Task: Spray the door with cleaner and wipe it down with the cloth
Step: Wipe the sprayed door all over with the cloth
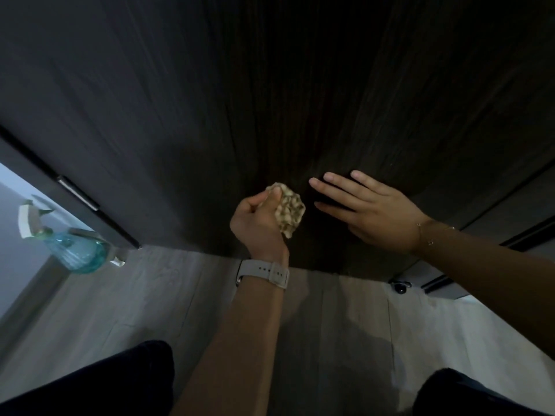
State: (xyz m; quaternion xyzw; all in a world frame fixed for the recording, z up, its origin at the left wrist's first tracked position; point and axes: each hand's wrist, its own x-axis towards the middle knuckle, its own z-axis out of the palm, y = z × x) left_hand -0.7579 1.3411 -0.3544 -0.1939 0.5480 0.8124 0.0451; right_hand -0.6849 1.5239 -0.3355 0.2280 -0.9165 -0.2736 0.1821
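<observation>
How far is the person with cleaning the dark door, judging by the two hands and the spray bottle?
Spraying looks finished, since the blue clear spray bottle stands on the floor at the left, held by neither hand. In hand now: the left hand grips the crumpled beige cloth low at the dark wooden door, and the right hand lies flat on it. How much wiping remains cannot be told.

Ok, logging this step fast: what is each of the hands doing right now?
Left hand: closed around the bunched cloth, near the door.
Right hand: open, fingers straight, against the door.
</observation>
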